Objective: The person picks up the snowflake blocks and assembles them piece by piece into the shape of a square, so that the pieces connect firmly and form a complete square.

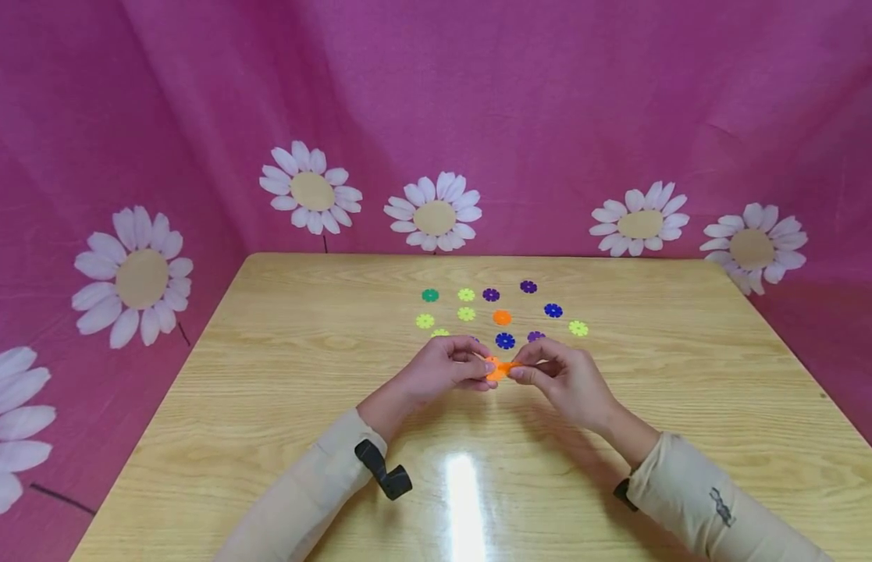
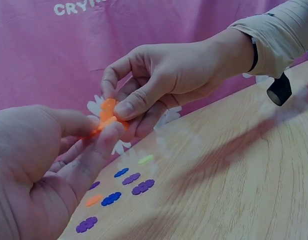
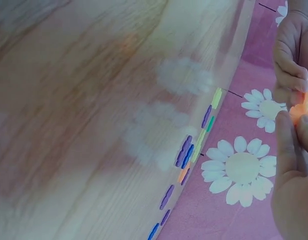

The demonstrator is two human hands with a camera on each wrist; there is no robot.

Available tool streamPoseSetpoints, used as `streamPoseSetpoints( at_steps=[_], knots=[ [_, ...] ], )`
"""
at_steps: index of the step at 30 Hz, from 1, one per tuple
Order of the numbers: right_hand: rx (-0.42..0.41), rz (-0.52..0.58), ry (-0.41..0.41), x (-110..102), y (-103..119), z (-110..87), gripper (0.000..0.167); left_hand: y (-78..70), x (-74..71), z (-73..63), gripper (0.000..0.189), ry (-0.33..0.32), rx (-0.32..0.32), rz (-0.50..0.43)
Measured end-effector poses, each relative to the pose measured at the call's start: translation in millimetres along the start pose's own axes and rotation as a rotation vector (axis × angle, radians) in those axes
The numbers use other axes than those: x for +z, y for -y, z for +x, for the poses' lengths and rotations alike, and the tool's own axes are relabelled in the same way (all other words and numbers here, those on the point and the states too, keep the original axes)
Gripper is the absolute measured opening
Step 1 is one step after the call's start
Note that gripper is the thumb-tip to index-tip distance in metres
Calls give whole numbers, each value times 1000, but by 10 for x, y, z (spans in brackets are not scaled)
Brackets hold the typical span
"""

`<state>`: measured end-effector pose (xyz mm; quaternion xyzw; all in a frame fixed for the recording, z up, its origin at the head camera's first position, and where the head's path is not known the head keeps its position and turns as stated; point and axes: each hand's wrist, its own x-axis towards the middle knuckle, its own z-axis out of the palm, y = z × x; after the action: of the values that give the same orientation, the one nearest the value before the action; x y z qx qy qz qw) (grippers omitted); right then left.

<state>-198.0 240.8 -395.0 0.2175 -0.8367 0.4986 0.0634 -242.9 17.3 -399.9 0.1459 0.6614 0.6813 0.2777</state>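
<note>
Two orange notched disc pieces (image 2: 108, 111) meet at an angle between my hands, held above the table. My left hand (image 1: 446, 365) pinches one orange piece between thumb and fingers. From the other side, my right hand (image 1: 565, 380) pinches the second orange piece. In the left wrist view the right thumb and fingers (image 2: 131, 106) close on the upright piece, while the left hand (image 2: 36, 155) grips the flatter one. The right wrist view catches the orange pieces (image 3: 300, 111) only at its right edge. Fingers hide part of both pieces and the place where they join.
Several flat flower-shaped discs lie beyond my hands: a green disc (image 1: 430, 295), a yellow disc (image 1: 578, 329), an orange disc (image 1: 502, 318), a blue disc (image 1: 505, 341) and a purple disc (image 1: 528, 287). The wooden table (image 1: 267, 390) ends at a pink daisy-printed curtain (image 1: 520, 117).
</note>
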Motion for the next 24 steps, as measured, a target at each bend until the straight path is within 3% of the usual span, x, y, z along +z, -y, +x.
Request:
streamPoseSetpoints(
  at_steps=[6, 17, 24],
  knots=[
    [52, 65, 25, -27, 11, -12, 15, -22, 51, 21, 29, 41, 53, 41],
    [49, 70, 75, -50, -35, -2, 16, 29, 63, 41, 20, -28, 46, 101],
    [107, -129, 5, -227, -200, 71, 21, 29, 29, 47, 23, -32, 26, 117]
  ],
)
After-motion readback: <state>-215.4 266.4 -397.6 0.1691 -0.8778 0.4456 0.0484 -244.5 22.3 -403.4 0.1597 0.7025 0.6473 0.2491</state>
